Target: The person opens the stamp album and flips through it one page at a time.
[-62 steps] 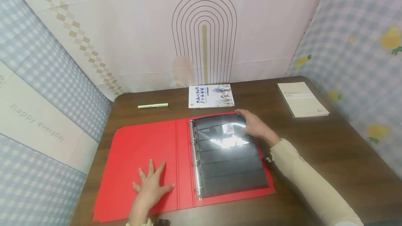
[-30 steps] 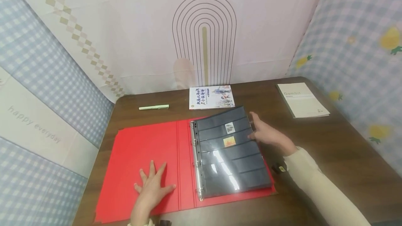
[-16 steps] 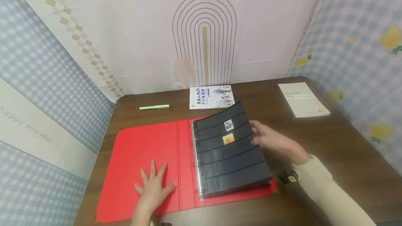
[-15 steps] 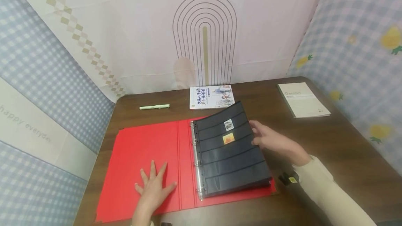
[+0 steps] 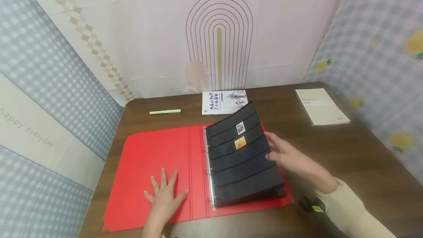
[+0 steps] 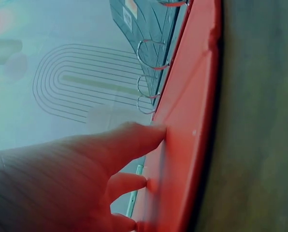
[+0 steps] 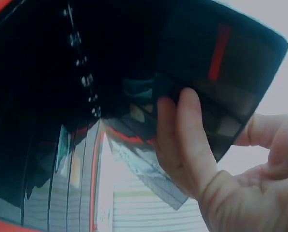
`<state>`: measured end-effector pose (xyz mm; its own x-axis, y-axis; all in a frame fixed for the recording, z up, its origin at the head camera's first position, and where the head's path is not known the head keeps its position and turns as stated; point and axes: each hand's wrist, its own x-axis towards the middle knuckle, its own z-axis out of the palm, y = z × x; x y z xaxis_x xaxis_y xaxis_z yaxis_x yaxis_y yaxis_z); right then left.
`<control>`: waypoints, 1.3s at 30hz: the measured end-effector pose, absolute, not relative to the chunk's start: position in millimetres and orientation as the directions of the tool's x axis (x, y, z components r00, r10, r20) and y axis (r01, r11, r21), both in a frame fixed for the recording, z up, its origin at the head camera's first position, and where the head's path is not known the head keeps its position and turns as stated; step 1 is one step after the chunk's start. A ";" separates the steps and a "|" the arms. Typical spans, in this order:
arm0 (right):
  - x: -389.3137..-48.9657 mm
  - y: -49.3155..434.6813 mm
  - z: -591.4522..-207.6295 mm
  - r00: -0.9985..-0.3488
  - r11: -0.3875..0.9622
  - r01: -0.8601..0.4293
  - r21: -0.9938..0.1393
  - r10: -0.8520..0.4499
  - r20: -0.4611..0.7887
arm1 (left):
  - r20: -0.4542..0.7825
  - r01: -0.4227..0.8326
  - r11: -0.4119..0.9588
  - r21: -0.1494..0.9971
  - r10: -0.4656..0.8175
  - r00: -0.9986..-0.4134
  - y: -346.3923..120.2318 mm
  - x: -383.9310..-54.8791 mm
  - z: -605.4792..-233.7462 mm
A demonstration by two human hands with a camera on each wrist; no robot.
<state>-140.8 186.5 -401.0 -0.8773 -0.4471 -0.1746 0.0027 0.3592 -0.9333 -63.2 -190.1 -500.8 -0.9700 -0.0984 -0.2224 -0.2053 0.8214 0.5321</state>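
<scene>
Black page (image 5: 242,162): ringed into the red binder (image 5: 148,153) on the table (image 5: 281,113), outer edge now lifted higher than a second ago, far corner overlapping the white book (image 5: 218,102).
Right hand (image 5: 285,155): I'm pinching that edge, further down than earlier.
Left hand (image 5: 164,199): mine's spread, fingertips on the binder, same spot.

Head view forward-down; wrist views close; all share binder (image 5: 148,161)
</scene>
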 end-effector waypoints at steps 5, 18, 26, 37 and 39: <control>-131.5 178.7 -396.8 -0.907 0.319 -0.066 -0.945 -0.414 -0.076 | -0.160 -0.176 0.809 0.561 -0.103 -0.982 -189.7 -60.6 -501.3; -116.4 153.8 -380.3 -0.952 0.251 -0.110 -0.962 -0.305 0.030 | -0.096 -0.090 0.813 0.575 -0.042 -0.994 -185.7 -56.4 -506.8; -118.4 135.0 -375.2 -0.944 0.258 -0.208 -0.944 -0.305 0.125 | -0.108 -0.100 0.797 0.595 -0.044 -0.993 -186.9 -57.0 -508.2; -118.3 115.6 -368.5 -0.941 0.241 -0.192 -0.951 -0.322 0.108 | -0.105 -0.104 0.781 0.616 -0.049 -0.993 -188.1 -57.2 -509.0; -118.2 113.2 -367.0 -0.939 0.236 -0.196 -0.952 -0.325 0.113 | -0.105 -0.104 0.781 0.616 -0.050 -0.993 -188.2 -57.0 -508.9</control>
